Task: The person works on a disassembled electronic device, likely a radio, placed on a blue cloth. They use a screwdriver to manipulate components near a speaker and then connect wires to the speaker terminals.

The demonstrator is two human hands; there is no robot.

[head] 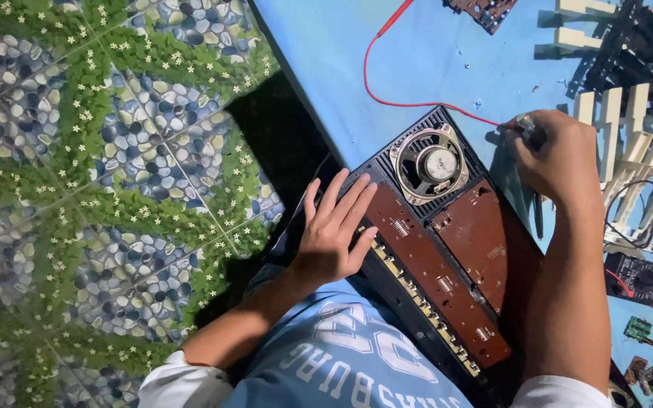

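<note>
Opened black keyboard chassis (pixel 447 272) lies diagonally across the near edge of the blue table (pixel 326 68), back side up, one end overhanging toward the person's lap; inside it two brown circuit boards: long narrow board (pixel 436 283) runs along the key side with small white connectors, shorter wide board (pixel 481 234) sits beside it nearer the right arm; round speaker (pixel 428 164) with metal frame and pale centre is mounted in the ribbed upper corner of the chassis; row of pale key ends visible along the lower edge; left hand (pixel 332 234) lies flat and open, fingers spread, palm pressing on the chassis left edge and the end of the long board, grasping nothing; right hand (pixel 561 155) is closed around a probe (pixel 527 128), tip end at the chassis upper right corner, just beside the speaker; red lead (pixel 376 94) runs from that probe, loops over the table and exits top of frame; dark multimeter (pixel 640 278) lies on the table right of the right forearm, well apart from the chassis; loose white keys (pixel 629 132) lie beyond the right hand; floor with pebble-and-flower pattern (pixel 100 189) to the left.
</note>
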